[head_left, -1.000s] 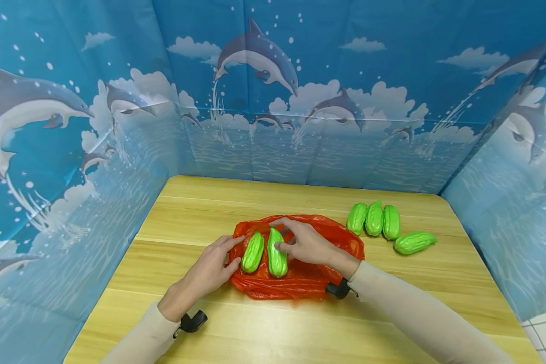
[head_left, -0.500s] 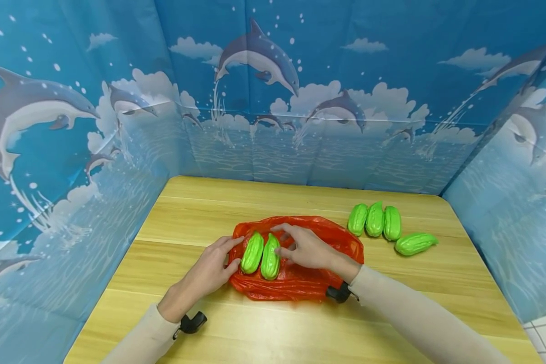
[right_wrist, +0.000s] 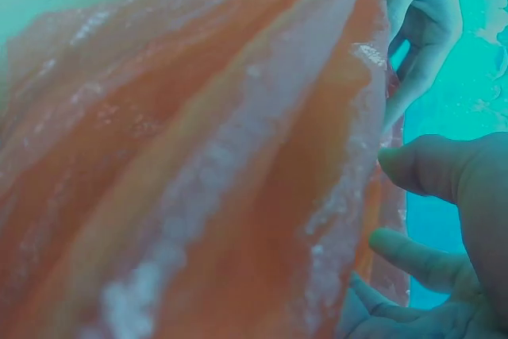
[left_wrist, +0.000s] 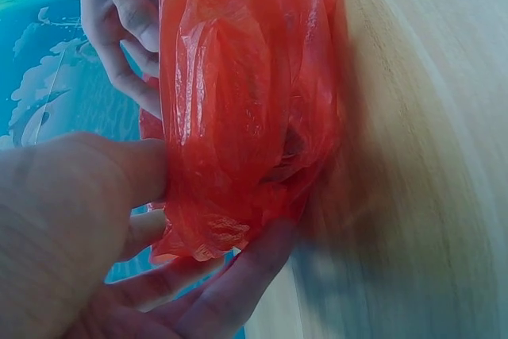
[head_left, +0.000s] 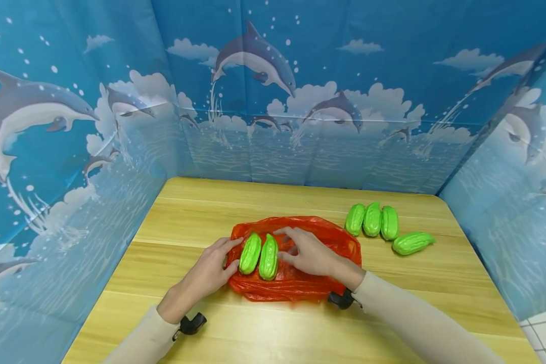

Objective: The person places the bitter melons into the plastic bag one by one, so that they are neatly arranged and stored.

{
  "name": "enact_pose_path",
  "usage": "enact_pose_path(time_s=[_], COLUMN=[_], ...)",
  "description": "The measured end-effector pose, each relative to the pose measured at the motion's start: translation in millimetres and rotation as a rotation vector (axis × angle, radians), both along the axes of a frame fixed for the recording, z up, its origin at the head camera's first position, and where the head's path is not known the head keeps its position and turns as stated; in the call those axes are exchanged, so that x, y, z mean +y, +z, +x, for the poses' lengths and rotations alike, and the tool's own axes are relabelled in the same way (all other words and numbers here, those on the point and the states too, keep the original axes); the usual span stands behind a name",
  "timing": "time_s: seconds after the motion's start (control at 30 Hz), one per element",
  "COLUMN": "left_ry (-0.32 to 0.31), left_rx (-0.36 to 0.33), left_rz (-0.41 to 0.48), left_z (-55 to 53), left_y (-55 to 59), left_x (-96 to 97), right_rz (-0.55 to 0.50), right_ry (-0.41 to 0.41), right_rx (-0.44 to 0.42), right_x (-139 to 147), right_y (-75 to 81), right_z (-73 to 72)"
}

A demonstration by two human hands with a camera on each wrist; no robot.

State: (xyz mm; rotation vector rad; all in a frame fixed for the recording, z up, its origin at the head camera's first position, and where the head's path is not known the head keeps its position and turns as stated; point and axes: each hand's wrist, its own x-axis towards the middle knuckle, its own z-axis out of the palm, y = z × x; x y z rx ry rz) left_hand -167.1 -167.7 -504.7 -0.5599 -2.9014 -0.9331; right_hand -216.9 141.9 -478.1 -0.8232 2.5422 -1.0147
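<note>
A red plastic bag (head_left: 307,283) lies spread open on the wooden table, its wall bulging in the left wrist view. Inside it rest two bright green bitter melons, the left melon (head_left: 250,254) and the right melon (head_left: 268,258), side by side and slightly tilted. My left hand (head_left: 214,263) holds the bag's left edge, thumb and fingers at the plastic (left_wrist: 226,109). Just right of the right melon, my right hand (head_left: 311,253) hovers over the bag with fingers spread and bent, holding nothing. In the right wrist view the bag wall (right_wrist: 214,164) hides both melons.
At the table's back right stand several more green bitter melons, a row of three (head_left: 372,220) and one lying sideways (head_left: 413,243). A blue dolphin-print curtain (head_left: 277,151) encloses the wooden table (head_left: 200,202) at the back and sides.
The right melon has moved left against its neighbour and been let go by my right hand, whose fingers have come off it. My left hand has stayed at the bag's edge.
</note>
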Motion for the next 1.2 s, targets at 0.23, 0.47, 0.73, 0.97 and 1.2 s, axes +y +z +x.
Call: enact_pose_path(time_s=[0.23,0.47,0.73,0.97,1.2], left_ry=[0.009,0.005,0.004,0.001,0.006], left_rx=[-0.018,-0.039,-0.057,-0.065,-0.065], left_rz=[-0.008,-0.004,-0.010,-0.018,-0.015], left_z=[-0.8,-1.9,-4.1,-5.0,-6.5], left_y=[-0.5,0.0,-0.2,-0.3,2.4], left_x=[0.7,2.4,3.0,4.4,7.2], right_rz=[0.001,-0.003,-0.015,-0.019,-0.054], right_ry=[-0.025,-0.052,-0.067,-0.080,-0.110], right_rx=[0.043,0.043,0.071,0.094,0.097], right_x=[4,11,21,31,41], right_y=[4.4,8.4,17.5,26.2,32.8], right_z=[5.1,8.1,8.9,7.4,5.4])
